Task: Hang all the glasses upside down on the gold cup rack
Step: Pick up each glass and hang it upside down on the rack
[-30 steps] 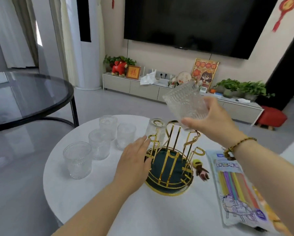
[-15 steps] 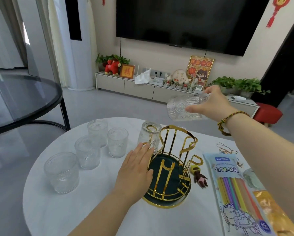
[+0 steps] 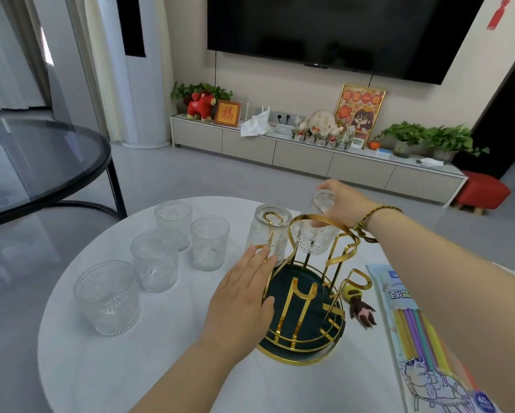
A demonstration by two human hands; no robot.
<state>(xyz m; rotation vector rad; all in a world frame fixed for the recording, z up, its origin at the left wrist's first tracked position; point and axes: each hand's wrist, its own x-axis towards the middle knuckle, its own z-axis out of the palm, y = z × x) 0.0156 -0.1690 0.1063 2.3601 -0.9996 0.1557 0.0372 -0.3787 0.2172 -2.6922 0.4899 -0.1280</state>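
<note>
second glass going onto the gold rack

the right hand (image 3: 344, 204) grips a clear ribbed glass (image 3: 316, 236) by its base, mouth down, over a prong at the far side of the gold wire cup rack with the dark green round base (image 3: 305, 296). the hand covers the glass bottom, and whether the prong is inside the glass is hard to make out. just left of it, an inverted patterned glass (image 3: 269, 236) already hangs on a prong. the left hand (image 3: 244, 296) lies flat and open against the rack's near-left rim, holding nothing.

four upright clear glasses (image 3: 158, 259) stand on the round white table (image 3: 107, 377), left of the rack. a plastic pack of pastel straws (image 3: 420, 332) at right carries chinese print and a cartoon cat; it is cut off at the frame edge, and its small text is unreadable.
</note>
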